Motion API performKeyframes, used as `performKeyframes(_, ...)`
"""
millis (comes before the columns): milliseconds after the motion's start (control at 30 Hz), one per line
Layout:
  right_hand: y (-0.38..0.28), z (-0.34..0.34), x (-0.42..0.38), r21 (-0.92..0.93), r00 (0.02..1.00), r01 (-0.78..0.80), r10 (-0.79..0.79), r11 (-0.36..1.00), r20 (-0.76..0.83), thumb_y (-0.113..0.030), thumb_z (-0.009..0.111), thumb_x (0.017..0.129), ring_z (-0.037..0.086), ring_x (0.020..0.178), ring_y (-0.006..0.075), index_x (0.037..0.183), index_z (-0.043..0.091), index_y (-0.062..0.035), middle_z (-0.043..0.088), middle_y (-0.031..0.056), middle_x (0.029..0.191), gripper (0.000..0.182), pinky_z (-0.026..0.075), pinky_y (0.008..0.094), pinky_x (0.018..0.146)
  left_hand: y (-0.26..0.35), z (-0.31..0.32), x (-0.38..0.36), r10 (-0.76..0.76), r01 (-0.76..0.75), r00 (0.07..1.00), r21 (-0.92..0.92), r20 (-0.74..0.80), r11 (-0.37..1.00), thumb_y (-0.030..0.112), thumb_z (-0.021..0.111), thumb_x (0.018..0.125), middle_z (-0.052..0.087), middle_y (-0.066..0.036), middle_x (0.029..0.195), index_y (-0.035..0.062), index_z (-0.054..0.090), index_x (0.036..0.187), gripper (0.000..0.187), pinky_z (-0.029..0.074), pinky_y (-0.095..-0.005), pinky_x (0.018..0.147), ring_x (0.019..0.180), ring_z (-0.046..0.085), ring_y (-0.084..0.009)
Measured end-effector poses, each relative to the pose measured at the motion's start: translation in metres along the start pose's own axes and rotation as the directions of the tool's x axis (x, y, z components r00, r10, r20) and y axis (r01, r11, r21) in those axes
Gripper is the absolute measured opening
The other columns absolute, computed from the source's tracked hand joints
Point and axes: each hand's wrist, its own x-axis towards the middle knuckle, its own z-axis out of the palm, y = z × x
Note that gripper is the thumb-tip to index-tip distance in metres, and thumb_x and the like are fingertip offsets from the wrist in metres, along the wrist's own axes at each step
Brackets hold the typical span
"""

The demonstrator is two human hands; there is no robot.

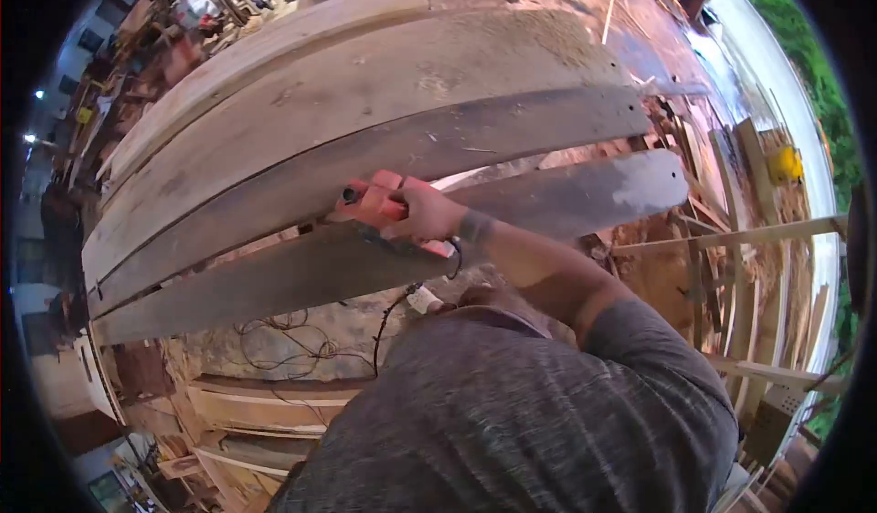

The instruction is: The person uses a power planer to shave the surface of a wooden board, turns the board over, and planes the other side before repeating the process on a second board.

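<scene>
I could run a hand low over the broad planks (pixel 329 88) in the upper middle of the frame. At centre the red power tool (pixel 373 204) and right forearm (pixel 548 259) block the nearest plank (pixel 247 280), a dark cord (pixel 380 330) runs just below it, and wooden bars (pixel 749 236) cross my way at the right.

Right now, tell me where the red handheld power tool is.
In the head view, just left of centre, the red handheld power tool is in the right hand, over the nearest long dark wooden board.
</scene>
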Motion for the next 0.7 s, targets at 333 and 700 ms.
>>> performKeyframes(333, 0.016, -0.027, -0.001, -0.193, 0.828, 0.508, -0.538, 0.84, -0.159, -0.022, 0.08, 0.083, 0.067, 0.104, 0.0264, 0.102, 0.06, -0.0093, 0.064, 0.0077, 0.106, 0.031, 0.053, 0.0382, 0.085, 0.109, 0.086, -0.003, -0.065, 0.058, 0.996, -0.129, -0.053, 0.99, 0.051, 0.053, 0.103, 0.071, -0.017, 0.127, 0.0081, 0.071, 0.13, 0.054, 0.054, -0.0464, 0.093, 0.107, 0.068, -0.0321)
performKeyframes(700, 0.046, -0.127, -0.034, 0.314, 0.855, 0.01, -0.171, 0.949, 0.49, -0.019, 0.066, 0.099, 0.063, 0.067, 0.013, 0.135, 0.05, -0.0042, 0.063, 0.0033, 0.086, 0.041, 0.05, 0.0283, 0.056, 0.307, 0.271, -0.032, -0.373, 0.136, 0.9, -0.669, -0.225, 0.731, 0.039, 0.069, 0.099, 0.073, -0.01, 0.104, 0.006, 0.074, 0.11, 0.035, 0.052, -0.047, 0.079, 0.093, 0.067, -0.0248)
